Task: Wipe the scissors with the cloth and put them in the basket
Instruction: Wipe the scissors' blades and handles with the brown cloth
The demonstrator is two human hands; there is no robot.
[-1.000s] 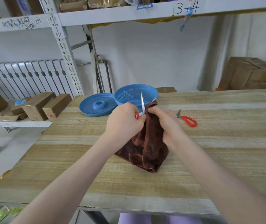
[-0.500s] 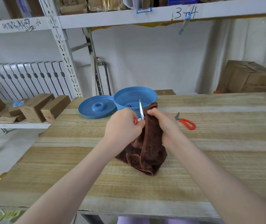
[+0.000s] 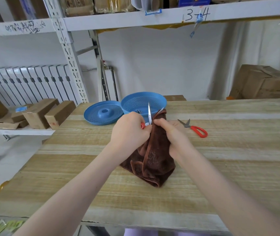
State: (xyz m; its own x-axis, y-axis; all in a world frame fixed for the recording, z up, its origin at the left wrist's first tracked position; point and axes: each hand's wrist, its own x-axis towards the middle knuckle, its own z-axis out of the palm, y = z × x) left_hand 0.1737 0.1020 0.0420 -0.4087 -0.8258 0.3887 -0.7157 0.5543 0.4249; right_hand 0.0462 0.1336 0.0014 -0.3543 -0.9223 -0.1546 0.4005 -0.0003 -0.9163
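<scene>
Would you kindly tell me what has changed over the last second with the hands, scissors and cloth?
Nothing visibly changed, bar a slight camera shift. The left hand still grips the scissors at the red handle, blades up; the right hand still holds the cloth against the blades. The basket, lid and spare scissors lie where they were.

Your red-handled scissors (image 3: pixel 149 114) stand blades-up (spread apart), one blade in the brown cloth (image 3: pixel 153 159), near the blue basket (image 3: pixel 132 103).
</scene>
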